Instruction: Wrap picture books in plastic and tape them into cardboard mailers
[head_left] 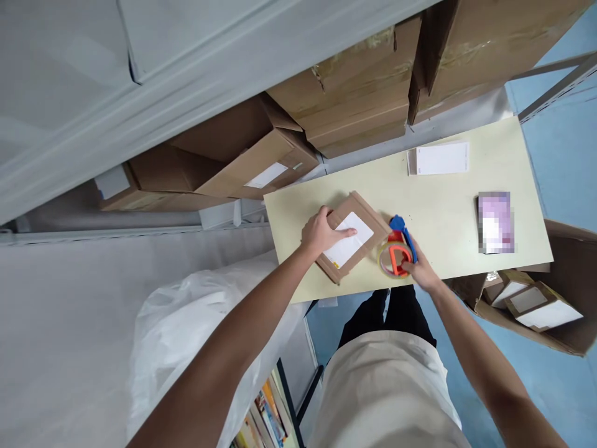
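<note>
Two hands centre-frame: left hand (pixel 321 235) flat, open on the parcel (pixel 355 214); right hand (pixel 423 269) grips the tape dispenser (pixel 396 254). Pressed loosely, the parcel might skid.

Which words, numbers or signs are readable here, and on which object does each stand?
No text can be read.
White label on the flat parcel under the left hand: no print shows.
Tape dispenser in the right hand: no marking shows.
White pad on the table: no print shows.
Purple item: blurred.
Labels on the shelf box and on the parcels in the carton: too small.
</note>
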Demonstrator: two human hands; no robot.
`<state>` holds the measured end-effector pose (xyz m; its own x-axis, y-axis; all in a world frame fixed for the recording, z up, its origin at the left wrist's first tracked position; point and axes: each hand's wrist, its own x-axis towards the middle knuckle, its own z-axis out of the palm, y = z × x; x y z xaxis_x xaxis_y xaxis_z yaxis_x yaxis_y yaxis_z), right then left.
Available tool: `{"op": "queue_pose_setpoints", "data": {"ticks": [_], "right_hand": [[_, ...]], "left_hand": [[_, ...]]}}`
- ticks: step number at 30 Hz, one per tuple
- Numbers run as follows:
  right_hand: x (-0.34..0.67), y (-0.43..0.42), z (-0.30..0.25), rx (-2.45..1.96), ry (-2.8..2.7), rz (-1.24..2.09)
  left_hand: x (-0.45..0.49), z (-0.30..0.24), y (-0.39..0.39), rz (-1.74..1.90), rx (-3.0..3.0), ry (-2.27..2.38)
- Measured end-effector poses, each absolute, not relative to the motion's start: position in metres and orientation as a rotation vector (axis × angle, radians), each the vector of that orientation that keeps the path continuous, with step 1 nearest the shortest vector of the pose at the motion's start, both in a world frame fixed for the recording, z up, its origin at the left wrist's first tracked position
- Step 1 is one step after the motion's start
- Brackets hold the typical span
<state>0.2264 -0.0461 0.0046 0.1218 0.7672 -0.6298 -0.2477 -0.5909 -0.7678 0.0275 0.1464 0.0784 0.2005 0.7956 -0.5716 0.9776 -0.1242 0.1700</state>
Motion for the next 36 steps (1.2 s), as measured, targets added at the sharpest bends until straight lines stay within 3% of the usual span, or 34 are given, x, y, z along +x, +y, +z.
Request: {"op": "queue_pose_setpoints", "data": {"ticks": [4, 7, 10, 21, 27, 32, 36], "right_hand": [[0.283, 0.035, 0.014, -1.547, -0.672, 1.72], [0.314, 0.071, 0.022, -1.469, -0.81, 1.867], [0.335, 0.081, 0.026, -1.483, -0.876, 1.954], [0.358, 0.071, 0.033, -1.631, -0.874, 1.976], [0.368, 0.014, 0.047, -1.757, -0.85, 1.9], [0.304, -0.026, 0.039, -1.565, -0.779, 1.972], [0.291, 0.012, 0.024, -1.461, -0.823, 1.948]], "left_hand": [[0.041, 0.081, 0.149, -0.23, 2.211, 1.537], [0.059, 0.082, 0.174, -0.323, 2.431, 1.021], [0.069, 0.079, 0.193, -0.481, 2.35, 0.843], [0.067, 0.076, 0.182, -0.526, 2.299, 1.006], [0.067, 0.074, 0.18, -0.535, 2.321, 1.096], [0.059, 0.074, 0.171, -0.506, 2.286, 1.221], [0.048, 0.075, 0.17, -0.439, 2.257, 1.357]]}}
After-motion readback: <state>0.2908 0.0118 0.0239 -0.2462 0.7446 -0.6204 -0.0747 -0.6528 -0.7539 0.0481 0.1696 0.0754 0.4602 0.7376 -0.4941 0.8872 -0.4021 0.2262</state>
